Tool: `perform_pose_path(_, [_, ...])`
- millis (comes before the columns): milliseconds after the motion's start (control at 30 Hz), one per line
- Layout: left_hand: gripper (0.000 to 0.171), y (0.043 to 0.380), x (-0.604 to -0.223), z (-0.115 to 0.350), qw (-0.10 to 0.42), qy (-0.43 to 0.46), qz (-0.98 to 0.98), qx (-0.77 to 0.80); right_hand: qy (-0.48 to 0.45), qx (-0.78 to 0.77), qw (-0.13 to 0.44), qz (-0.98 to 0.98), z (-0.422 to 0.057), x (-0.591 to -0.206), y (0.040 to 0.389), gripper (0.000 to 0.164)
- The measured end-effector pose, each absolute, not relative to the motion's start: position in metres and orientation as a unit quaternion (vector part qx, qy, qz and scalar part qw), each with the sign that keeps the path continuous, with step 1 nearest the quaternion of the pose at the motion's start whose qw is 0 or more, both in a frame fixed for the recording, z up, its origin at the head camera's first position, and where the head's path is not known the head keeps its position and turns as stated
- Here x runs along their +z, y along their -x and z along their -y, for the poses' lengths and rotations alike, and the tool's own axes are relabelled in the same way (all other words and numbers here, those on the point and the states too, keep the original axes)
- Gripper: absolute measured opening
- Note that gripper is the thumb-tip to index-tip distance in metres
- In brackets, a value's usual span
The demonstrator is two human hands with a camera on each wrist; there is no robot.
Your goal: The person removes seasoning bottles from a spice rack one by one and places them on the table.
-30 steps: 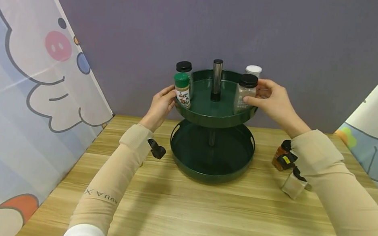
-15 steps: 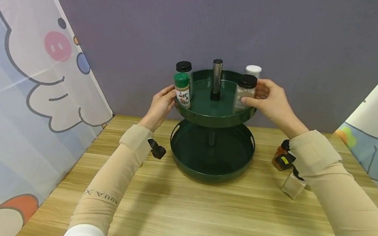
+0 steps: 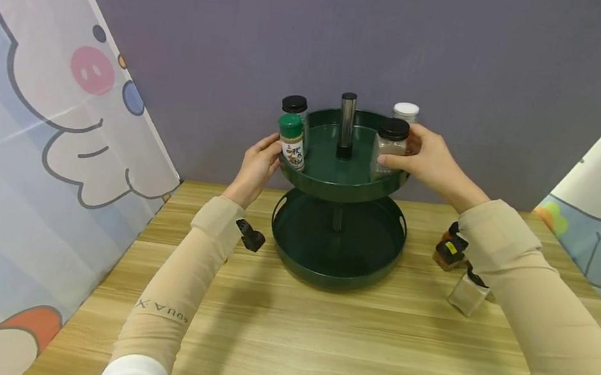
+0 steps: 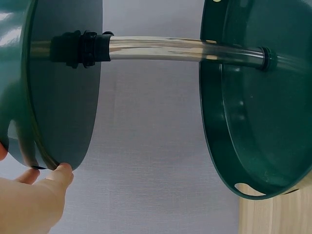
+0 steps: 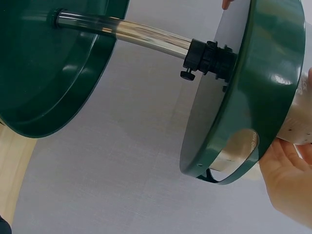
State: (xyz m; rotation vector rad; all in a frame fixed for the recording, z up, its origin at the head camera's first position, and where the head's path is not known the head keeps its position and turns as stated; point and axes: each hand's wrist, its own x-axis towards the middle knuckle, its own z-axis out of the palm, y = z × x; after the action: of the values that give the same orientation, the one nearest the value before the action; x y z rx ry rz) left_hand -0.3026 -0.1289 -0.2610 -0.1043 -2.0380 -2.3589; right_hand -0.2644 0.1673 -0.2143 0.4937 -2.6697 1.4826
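Observation:
In the head view, a dark green two-tier turntable rack point(image 3: 343, 192) stands on the wooden table. My right hand point(image 3: 436, 169) holds a clear square jar point(image 3: 388, 146) with a black lid, upright at the right of the upper tray, thumb on its front. My left hand point(image 3: 254, 171) grips the upper tray's left rim; the left wrist view has its fingertips point(image 4: 63, 171) at the tray's lower edge. Beside it stand a green-capped spice bottle point(image 3: 291, 147) and a black-lidded jar point(image 3: 294, 105) behind. A white-lidded jar point(image 3: 406, 110) is partly hidden behind my right hand.
On the table at right are a reddish spice jar point(image 3: 446, 256) and a pale one point(image 3: 468, 295), partly covered by the right forearm. The rack's lower tray point(image 3: 330, 276) holds nothing visible. A metal post point(image 3: 346, 126) rises through the upper tray. A grey wall is close behind.
The right hand has shifted slightly left with the square jar, its thumb now further across the front. The left hand stays at the rim.

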Motion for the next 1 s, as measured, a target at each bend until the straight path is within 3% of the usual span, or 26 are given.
perform_pose_path(1000, [0.051, 0.3042, -0.2631, 0.1269, 0.011, 0.029, 0.649, -0.760, -0.112, 0.452, 0.060, 0.883, -0.1628, -0.2128, 0.2629, 0.062])
